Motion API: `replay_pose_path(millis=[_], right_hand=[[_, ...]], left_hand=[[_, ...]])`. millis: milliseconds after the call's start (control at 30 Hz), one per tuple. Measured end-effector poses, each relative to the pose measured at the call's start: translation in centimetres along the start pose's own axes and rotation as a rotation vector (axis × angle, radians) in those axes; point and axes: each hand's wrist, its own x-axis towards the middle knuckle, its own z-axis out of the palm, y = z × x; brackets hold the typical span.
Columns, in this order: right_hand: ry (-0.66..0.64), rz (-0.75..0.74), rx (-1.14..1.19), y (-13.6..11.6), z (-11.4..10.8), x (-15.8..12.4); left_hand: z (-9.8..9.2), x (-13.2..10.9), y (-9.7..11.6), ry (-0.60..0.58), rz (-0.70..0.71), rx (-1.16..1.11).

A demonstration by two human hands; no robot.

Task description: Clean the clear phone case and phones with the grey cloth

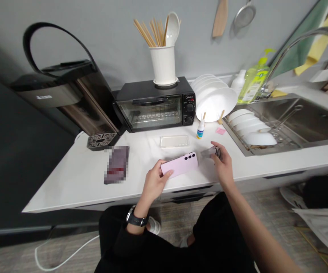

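Note:
My left hand (155, 180) grips a pale pink phone (179, 165) by its left end, just above the counter's front part. Its back faces up, with several black camera lenses at the right end. Closed around a crumpled grey cloth (208, 152), my right hand (223, 163) is just right of the phone; the cloth looks smeared by motion. A clear phone case (174, 141) lies flat behind the phone. Beyond my right hand stands a small white bottle (200, 131) with a blue and yellow label, and a pink slip (220, 131) lies near it.
A dark, pixelated flat object (117, 165) lies left on the white counter (75, 178). Behind are a drinks dispenser (92, 102), a toaster oven (155, 110) with a white utensil holder (163, 64) on top, and racked plates (216, 102). Bowls (252, 127) sit at the sink (312, 113).

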Motion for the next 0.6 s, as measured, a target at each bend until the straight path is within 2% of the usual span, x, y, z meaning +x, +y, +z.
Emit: replay_pose_path(millis=[100,167,333,433,533,600], right_hand=[[0.126,-0.063,0.122,-1.7,0.8,-0.6],[0.099,-0.139,0.110,-2.8,1.8,-1.2],[-0.104,-0.395,-0.124,-3.8,4.6,-3.3],[-0.269,-0.608,-0.254,-4.9,5.8,-5.1],[-0.498,-0.816,-0.292,-5.6,5.9,-6.0],[-0.519,-0.814,-0.318,-5.1,5.1,-5.5]], left_hand=[[0.1,-0.2,0.0,0.031,0.017,0.007],[0.3,-0.3,-0.1,0.065,0.037,0.023],[0.5,-0.4,-0.4,0.069,0.110,0.098],[0.4,-0.5,-0.6,0.066,0.154,0.135],[0.2,-0.6,-0.7,0.085,0.173,0.192],[0.2,-0.8,-0.6,0.090,0.177,0.189]])
